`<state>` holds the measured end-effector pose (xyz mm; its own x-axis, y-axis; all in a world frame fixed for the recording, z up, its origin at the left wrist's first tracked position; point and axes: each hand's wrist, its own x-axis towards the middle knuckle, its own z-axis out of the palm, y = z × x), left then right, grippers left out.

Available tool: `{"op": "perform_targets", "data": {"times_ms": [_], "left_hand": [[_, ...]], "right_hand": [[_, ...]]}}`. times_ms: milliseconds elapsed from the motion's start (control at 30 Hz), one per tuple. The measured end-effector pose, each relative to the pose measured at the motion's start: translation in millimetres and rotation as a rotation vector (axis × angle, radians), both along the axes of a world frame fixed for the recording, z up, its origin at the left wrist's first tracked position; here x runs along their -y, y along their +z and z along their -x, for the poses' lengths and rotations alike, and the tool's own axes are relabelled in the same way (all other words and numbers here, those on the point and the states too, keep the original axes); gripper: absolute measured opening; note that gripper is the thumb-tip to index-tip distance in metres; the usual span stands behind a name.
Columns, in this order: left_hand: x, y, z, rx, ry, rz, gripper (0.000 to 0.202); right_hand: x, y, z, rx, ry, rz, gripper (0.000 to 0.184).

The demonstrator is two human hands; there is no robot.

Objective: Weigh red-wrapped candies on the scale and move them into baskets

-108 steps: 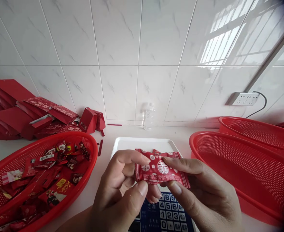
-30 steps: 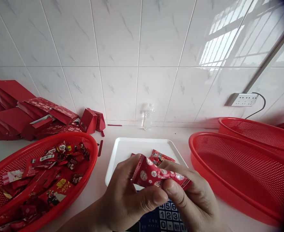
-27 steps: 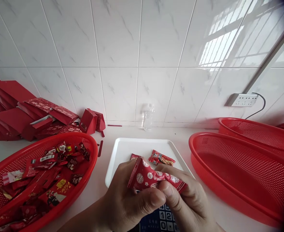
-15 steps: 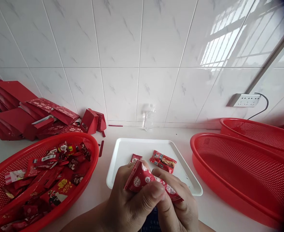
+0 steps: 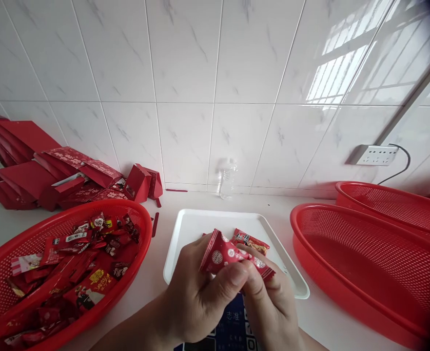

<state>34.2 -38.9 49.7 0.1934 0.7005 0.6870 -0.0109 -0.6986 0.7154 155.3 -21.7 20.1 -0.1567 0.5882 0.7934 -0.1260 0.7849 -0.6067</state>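
Note:
A red candy packet with pale round double-happiness prints (image 5: 218, 257) is pinched between both hands above the tray. My left hand (image 5: 196, 292) grips its left part, thumb pressed on the front. With thumb and fingers closed, my right hand (image 5: 269, 297) holds the packet's right part, and the two thumbs meet in the middle. Behind the hands, a red snack packet (image 5: 250, 240) lies on the white tray (image 5: 200, 219). Below the hands shows a dark blue panel with white characters (image 5: 233, 317), partly covered by them.
At left stands a red mesh basket (image 5: 142, 253) holding many wrapped snacks, with folded red boxes (image 5: 68, 170) behind it. Two red baskets, one nearer (image 5: 346, 258) and one farther (image 5: 394, 200), stand at right. A clear bottle (image 5: 228, 180) and a power strip (image 5: 378, 155) are at the wall.
Both hands still hold the candy packet, which has risen slightly and tilted. More of the blue panel shows below the hands. The view has shifted a little.

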Motion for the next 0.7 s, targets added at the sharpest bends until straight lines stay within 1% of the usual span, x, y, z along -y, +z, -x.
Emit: {"op": "perform_targets", "data": {"times_ms": [100,167,200,233,267,300,367,400,433,467,533,633,700], "left_hand": [[3.7,1.1,6.2,-0.084,0.114,-0.002,0.026],[6.4,0.7,8.4,-0.102,0.163,0.016,0.022],[7.3,0.5,9.0,-0.108,0.179,0.016,0.021],[7.9,0.5,9.3,-0.116,0.187,0.008,0.020],[8.0,0.6,9.2,-0.124,0.191,0.000,0.020],[7.9,1.0,8.9,-0.136,0.199,-0.002,0.021],[7.5,2.1,7.8,-0.182,0.222,-0.002,0.022],[7.5,2.8,7.2,-0.212,0.230,0.000,0.022],[7.6,3.5,6.6,-0.241,0.237,0.000,0.022],[7.9,4.3,6.2,-0.268,0.243,-0.006,0.021],[9.0,6.6,6.4,-0.315,0.254,-0.039,0.019],[10.2,11.6,9.1,-0.411,0.280,-0.124,0.017],[9.9,15.0,11.8,-0.489,0.280,-0.173,0.017]], "right_hand": [[-2.9,-5.5,-3.7,-0.083,0.068,0.175,0.034],[-5.4,-3.9,-6.1,-0.078,0.126,0.219,0.039],[-6.7,-1.5,-7.2,-0.066,0.132,0.226,0.037],[-7.9,1.6,-8.3,-0.055,0.113,0.225,0.029],[-9.1,4.9,-9.5,-0.048,0.062,0.210,0.018],[-10.0,8.2,-10.9,-0.043,-0.021,0.167,0.007],[-11.0,13.6,-14.3,0.000,-0.207,0.003,0.023],[-11.0,15.7,-16.3,0.049,-0.272,-0.099,0.025],[-10.7,17.5,-18.4,0.115,-0.303,-0.187,0.024],[-10.1,19.0,-20.4,0.181,-0.309,-0.250,0.023],[-8.5,21.5,-23.9,0.273,-0.303,-0.311,0.021],[-5.8,24.4,-27.7,0.302,-0.326,-0.349,0.019],[-3.7,26.0,-30.3,0.316,-0.317,-0.360,0.019]]}}
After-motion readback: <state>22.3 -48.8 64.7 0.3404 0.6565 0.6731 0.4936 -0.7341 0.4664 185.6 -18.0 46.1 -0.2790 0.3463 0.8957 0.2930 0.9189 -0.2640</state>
